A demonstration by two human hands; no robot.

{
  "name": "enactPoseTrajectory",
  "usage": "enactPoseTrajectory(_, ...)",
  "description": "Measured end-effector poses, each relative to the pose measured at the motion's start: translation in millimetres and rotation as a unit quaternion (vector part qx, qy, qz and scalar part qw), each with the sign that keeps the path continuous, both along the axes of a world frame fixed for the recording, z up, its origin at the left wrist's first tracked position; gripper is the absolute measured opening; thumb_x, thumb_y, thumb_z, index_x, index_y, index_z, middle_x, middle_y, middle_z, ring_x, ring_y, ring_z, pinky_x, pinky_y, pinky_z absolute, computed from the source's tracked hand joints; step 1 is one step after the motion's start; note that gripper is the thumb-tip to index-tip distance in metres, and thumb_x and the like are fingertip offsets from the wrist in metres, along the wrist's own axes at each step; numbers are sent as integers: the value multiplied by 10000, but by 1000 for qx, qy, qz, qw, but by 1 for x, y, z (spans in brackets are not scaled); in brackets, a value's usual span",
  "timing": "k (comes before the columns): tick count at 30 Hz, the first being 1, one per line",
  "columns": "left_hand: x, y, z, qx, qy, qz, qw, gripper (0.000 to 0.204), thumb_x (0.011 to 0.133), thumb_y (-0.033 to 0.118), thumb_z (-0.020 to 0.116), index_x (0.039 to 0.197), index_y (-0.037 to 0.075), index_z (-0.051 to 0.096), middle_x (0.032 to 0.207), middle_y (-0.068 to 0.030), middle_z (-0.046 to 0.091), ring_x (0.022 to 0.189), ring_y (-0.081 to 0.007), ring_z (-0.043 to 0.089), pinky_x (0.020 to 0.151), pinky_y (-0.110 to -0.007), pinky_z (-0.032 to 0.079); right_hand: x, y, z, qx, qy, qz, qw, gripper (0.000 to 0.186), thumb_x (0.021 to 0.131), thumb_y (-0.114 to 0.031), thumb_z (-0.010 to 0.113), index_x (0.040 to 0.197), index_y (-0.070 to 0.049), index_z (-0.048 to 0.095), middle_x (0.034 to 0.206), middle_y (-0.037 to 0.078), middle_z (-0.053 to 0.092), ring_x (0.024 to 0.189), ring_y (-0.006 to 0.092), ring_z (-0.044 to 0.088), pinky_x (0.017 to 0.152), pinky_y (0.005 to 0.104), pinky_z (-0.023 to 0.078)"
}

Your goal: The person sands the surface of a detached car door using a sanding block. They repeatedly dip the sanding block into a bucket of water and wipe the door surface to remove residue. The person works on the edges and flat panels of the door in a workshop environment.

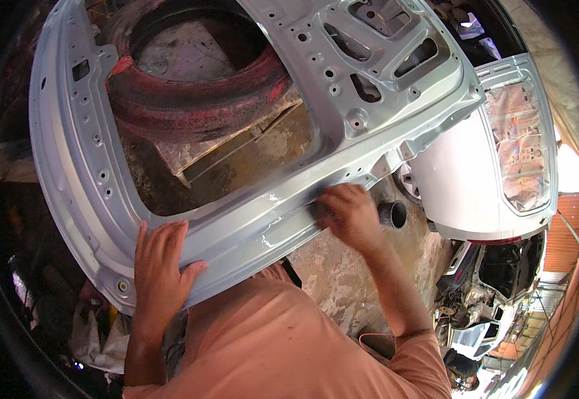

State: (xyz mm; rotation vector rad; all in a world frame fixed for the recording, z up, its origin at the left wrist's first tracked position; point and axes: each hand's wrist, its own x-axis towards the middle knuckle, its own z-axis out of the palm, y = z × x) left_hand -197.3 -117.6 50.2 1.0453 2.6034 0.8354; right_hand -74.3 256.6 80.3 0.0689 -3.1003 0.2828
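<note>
A silver-grey car tailgate frame (pixel 236 229) lies in front of me, its large window opening to the left and its pierced inner panel at the upper right. My left hand (pixel 162 256) rests on the near left corner of the frame, fingers stretched out and thumb apart. Farther right, my right hand (pixel 349 216) is closed on a dark pad (pixel 317 205) pressed against the near rail. Motion smears the pad, so its exact kind does not show. Bright shiny streaks (pixel 267 234) mark the rail between my hands.
Beneath the frame, a red-stained tyre (pixel 196 110) sits on a worn board (pixel 200 156). A dark cylinder (pixel 392 215) stands beyond my right hand. At right are a white vehicle body (pixel 462 179) with paper over its window (pixel 519 146) and a partly dismantled car (pixel 495 292).
</note>
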Motion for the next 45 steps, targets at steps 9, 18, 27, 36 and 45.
enactPoseTrajectory(9, 0, 0, -2, 10, 1, 0, 1000, 808, 797, 324, 851, 1474, 12, 539, 1395, -197, 611, 1338, -396, 556, 1289, -623, 238, -6, -75, -9, -114, -2, 98, 989, 461, 703, -180, 837, 1147, -95, 747, 1114, 70, 710, 1102, 296, 680, 998, 467, 500)
enactPoseTrajectory(18, 1, 5, 0, -8, 11, 3, 1000, 830, 781, 306, 865, 1482, 9, 534, 1396, -207, 611, 1330, -399, 559, 1287, -619, 248, 11, -56, -20, -100, -6, 69, 993, 448, 765, -127, 795, 1208, -76, 747, 1240, 99, 696, 1202, 307, 653, 1071, 466, 487)
enactPoseTrajectory(27, 3, 4, 3, -8, 0, 9, 1000, 814, 782, 278, 866, 1479, 8, 542, 1410, -209, 608, 1356, -397, 547, 1296, -608, 238, 9, 2, 3, -19, -3, -2, 1000, 316, 845, -150, 756, 1151, -86, 706, 1209, 102, 712, 1177, 317, 678, 1020, 491, 510)
enactPoseTrajectory(36, 4, 1, -2, -15, 5, 3, 1000, 831, 794, 297, 861, 1499, 12, 526, 1426, -206, 605, 1381, -395, 534, 1306, -597, 224, 9, -2, 0, -9, -13, 11, 1000, 435, 770, -51, 772, 1200, -104, 731, 1277, 77, 716, 1212, 267, 672, 1058, 486, 493)
enactPoseTrajectory(45, 4, 4, -2, -26, 16, 5, 1000, 795, 829, 323, 846, 1489, 21, 521, 1399, -188, 597, 1354, -374, 549, 1290, -626, 235, 19, 20, 3, 24, -21, -59, 998, 565, 747, -66, 800, 1298, -120, 680, 1296, 77, 653, 1260, 311, 596, 1071, 482, 467)
